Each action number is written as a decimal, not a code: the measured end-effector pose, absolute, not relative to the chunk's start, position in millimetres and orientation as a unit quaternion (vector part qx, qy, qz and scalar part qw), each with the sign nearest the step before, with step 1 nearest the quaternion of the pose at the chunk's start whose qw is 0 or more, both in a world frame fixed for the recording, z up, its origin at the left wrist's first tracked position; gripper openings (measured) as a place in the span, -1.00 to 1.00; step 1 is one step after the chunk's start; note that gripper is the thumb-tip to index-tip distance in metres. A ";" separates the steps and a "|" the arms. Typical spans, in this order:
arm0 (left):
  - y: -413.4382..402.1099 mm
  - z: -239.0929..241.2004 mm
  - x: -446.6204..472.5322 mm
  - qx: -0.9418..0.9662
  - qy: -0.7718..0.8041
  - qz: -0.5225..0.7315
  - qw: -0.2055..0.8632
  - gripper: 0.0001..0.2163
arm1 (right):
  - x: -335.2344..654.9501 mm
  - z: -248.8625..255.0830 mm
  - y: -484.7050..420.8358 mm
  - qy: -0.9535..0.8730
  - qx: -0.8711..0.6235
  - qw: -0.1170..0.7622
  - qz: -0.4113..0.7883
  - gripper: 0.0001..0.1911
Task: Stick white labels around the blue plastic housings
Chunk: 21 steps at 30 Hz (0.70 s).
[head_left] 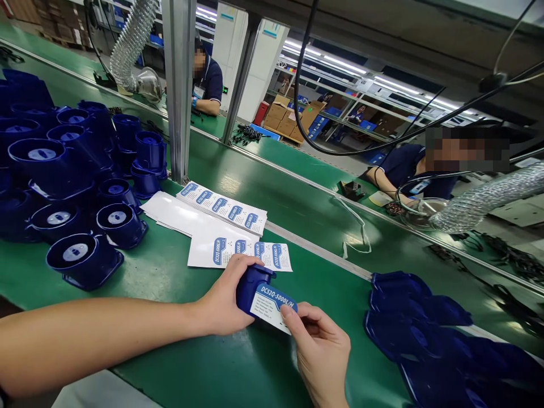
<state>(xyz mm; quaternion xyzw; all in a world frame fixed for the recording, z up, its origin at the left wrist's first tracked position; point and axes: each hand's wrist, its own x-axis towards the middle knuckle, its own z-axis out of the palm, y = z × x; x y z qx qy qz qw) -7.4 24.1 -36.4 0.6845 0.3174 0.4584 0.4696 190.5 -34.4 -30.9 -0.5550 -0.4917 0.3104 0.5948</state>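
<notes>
Green bench [161,283] runs across a factory hall, with a second green line beyond it. Low in the middle of the view, the left hand [223,303] is wrapped around a small blue housing [250,285], thumb on top and fingers clamped round its back. Whether the housing rests on the bench cannot be told. At 4 o'clock from the housing, the right hand [321,351] pinches the lower edge of a white and blue label [272,305] between thumb and forefinger, the other fingers curled. The label lies against the housing's side and reads DCS2Q-5000L/H. At 12 o'clock, just beyond the left hand, a label sheet [212,249] lies flat, and further sheets [223,207] are fanned behind it. At 9 to 10 o'clock a pile [80,258] of blue housings stands open end up. At 3 o'clock, well apart, more blue parts [425,334] are heaped. A metal post [178,85] rises at 11 o'clock beside a ribbed duct [131,39]. Across the far line sit two co-workers, one [208,79] behind the post and one [403,167] at 2 o'clock.
</notes>
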 end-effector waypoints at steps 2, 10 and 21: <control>23.9 -36.3 -7.7 0.683 0.318 0.455 0.473 -0.24 | 190.8 -31.8 -34.3 -0.493 -0.554 0.593 0.313 -0.80; 25.0 -34.5 -6.9 0.680 0.316 0.458 0.479 -0.28 | 189.9 -29.8 -33.8 -0.492 -0.551 0.597 0.313 -0.79; 24.4 -34.1 -9.0 0.682 0.309 0.464 0.473 -0.30 | 189.5 -29.8 -33.6 -0.476 -0.567 0.592 0.319 -0.76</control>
